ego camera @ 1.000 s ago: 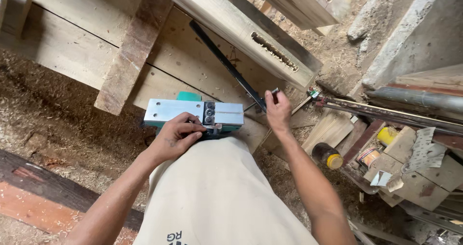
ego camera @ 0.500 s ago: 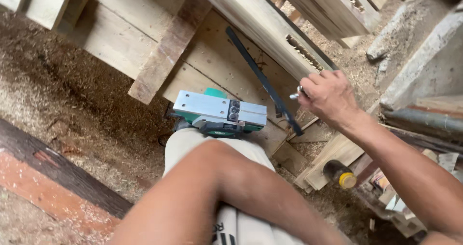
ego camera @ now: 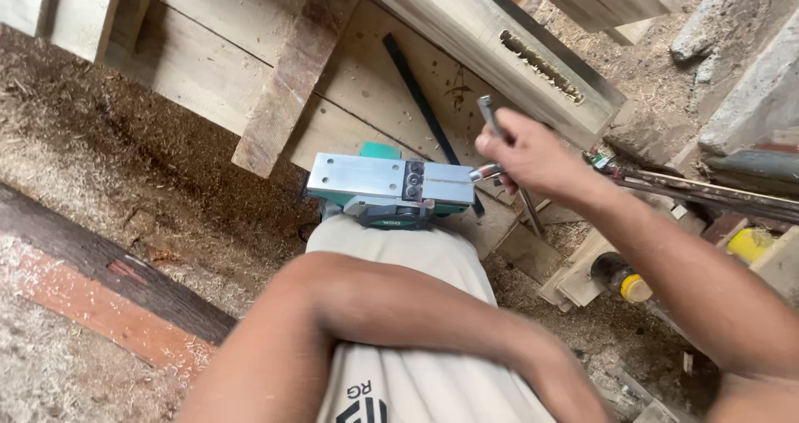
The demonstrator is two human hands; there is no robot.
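Sawdust-strewn floor (ego camera: 125, 173): plank platform (ego camera: 216, 49) on it, grey slotted beam (ego camera: 499, 49) and black strip (ego camera: 420, 98) on top.

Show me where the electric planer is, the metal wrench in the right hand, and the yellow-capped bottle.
electric planer (ego camera: 362, 176), head view, on its bare metal sole plate.
metal wrench (ego camera: 489, 116), head view, on the shaft above the fingers.
yellow-capped bottle (ego camera: 636, 287), head view, on the yellow cap.

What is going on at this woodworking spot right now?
A person has an electric planer lying sole-up on their lap. The right hand grips a metal wrench just beside the planer's end. The left forearm crosses the lap; its hand runs out of view. Planks and sawdust lie around.
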